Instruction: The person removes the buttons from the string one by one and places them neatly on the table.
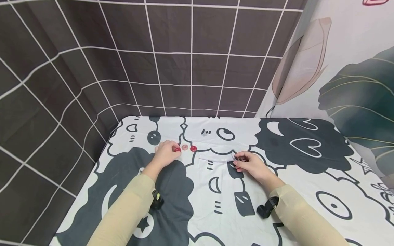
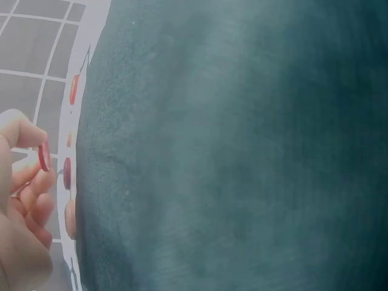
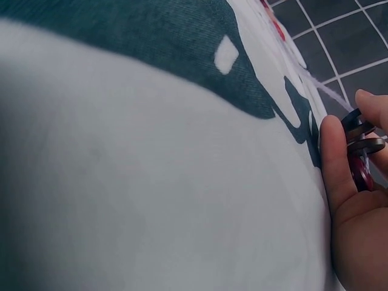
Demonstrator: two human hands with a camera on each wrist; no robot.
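My left hand pinches a red button between thumb and finger, just above the cloth. Beside it lie a pink button and another red button. My right hand holds a white string that carries several dark buttons and a dark red button. From the right fingers the string runs leftward over the cloth in the head view. The left wrist view shows a few buttons edge-on along the cloth; the fingers hide part of the threaded ones.
Both hands work over a surface covered by a black-and-white cartoon cloth. Behind and to the left hangs a dark curtain with a white grid. A leaf-patterned curtain hangs at the right. Each wrist wears a small black camera.
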